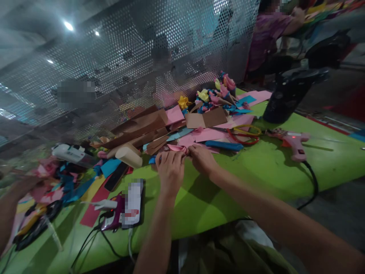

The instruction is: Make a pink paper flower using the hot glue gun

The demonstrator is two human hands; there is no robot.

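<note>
My left hand and my right hand are close together over the near side of the paper pile. The fingers of both are closed around a piece of pink paper, which shows above my left fingers. Its lower part is hidden by the hands. Just beyond my right hand lie a blue utility knife and red-handled scissors. Pink paper strips and folded brown paper spread behind the hands.
Right of me, a pink glue gun trails a black cord, near a dark tumbler. Paper flowers are heaped by the perforated screen. On the left are a phone, a purple power strip and another person's hand.
</note>
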